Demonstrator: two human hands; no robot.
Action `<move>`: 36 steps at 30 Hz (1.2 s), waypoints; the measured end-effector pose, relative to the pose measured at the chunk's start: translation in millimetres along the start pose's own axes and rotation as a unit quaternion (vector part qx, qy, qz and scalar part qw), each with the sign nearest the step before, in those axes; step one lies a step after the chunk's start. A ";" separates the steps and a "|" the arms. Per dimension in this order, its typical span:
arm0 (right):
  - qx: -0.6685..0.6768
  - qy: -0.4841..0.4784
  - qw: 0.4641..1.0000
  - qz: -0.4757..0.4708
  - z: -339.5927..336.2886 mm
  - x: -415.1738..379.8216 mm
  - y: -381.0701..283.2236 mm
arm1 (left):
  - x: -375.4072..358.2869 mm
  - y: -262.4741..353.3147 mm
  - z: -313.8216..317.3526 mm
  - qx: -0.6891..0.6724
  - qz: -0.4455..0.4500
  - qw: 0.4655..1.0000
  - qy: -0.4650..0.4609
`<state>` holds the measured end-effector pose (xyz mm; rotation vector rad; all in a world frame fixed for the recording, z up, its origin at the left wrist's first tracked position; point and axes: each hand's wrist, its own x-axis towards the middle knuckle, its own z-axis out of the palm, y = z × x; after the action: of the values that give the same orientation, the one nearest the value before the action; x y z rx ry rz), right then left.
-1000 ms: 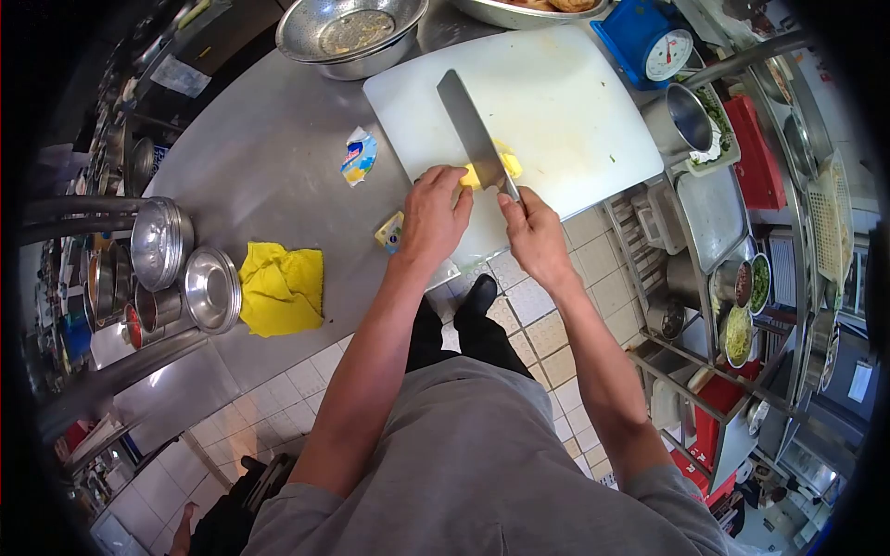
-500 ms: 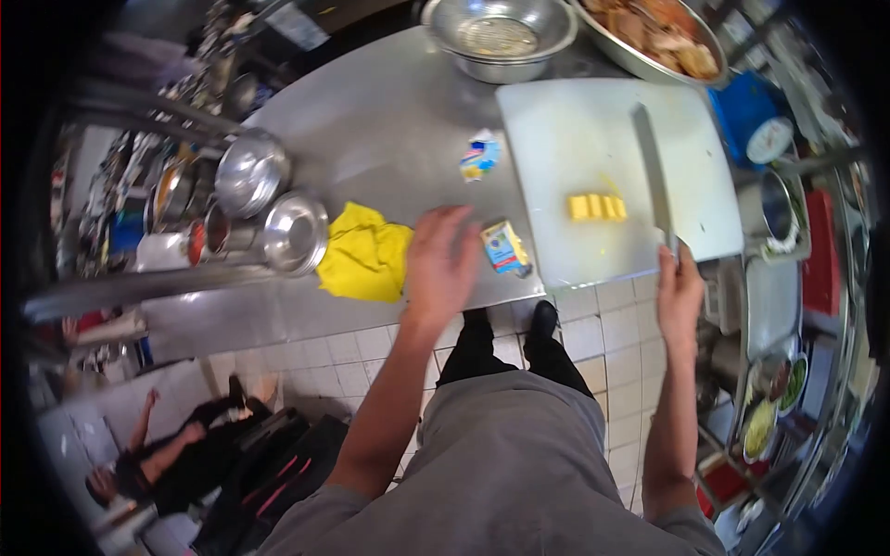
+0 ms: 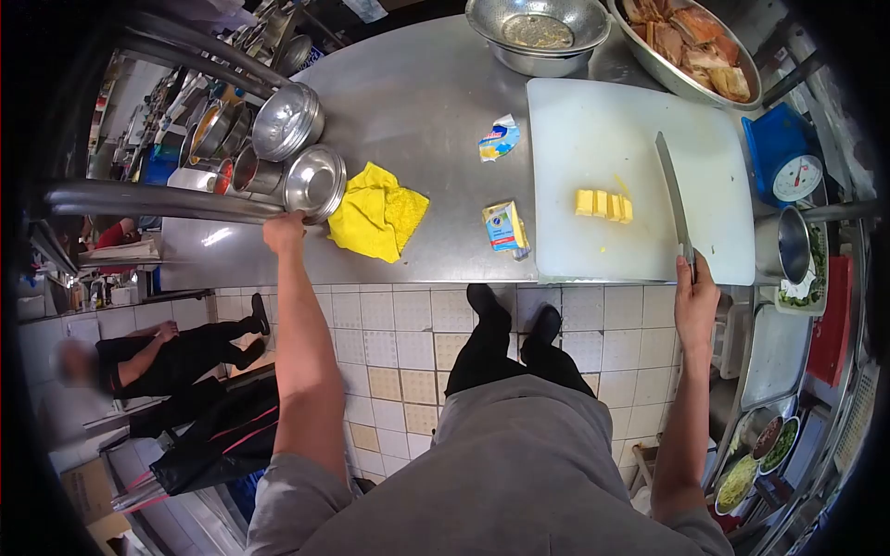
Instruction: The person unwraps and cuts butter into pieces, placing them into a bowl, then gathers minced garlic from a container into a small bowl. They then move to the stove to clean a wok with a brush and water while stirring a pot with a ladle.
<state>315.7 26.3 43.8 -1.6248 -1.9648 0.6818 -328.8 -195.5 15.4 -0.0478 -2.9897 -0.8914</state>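
**Two hands apart: cleaver held, metal bowl reached**

Head view: the right hand is closed around the cleaver handle, blade resting flat on the cutting board; it looks heavy and stiff, best held by the handle. At the board's centre sit soft, slippery-looking butter slices. At nine o'clock, the left hand touches an empty steel bowl; I cannot tell its grip. At twelve o'clock, a tray holds cooked meat.

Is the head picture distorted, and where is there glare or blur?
Head view: strong fisheye bending, with black corners; the steel table edge curves. Glare patches shine on the table and on the metal lids near the left hand. The cutting board, knife and right hand look sharp.
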 end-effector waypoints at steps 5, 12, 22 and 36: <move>-0.021 -0.051 0.997 0.048 -11.5 1.9 -8.9 | 25.1 -3.2 5.7 -0.122 -0.133 0.981 -0.068; 0.007 -0.033 0.999 0.041 -1.4 -1.9 -3.2 | 8.3 -0.9 -20.4 -0.335 -0.114 0.931 -0.088; 0.443 -0.110 0.840 0.294 -4.6 -55.2 6.2 | -185.6 77.5 37.8 -0.421 -0.023 0.869 -0.260; 0.560 -0.182 0.747 0.308 6.4 -51.7 25.5 | -466.6 163.1 70.7 -0.263 0.228 0.842 -0.411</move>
<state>338.8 -20.9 19.1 -1.2737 -0.6864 2.0489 142.4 -31.3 31.8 -1.4142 -2.9448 -1.9442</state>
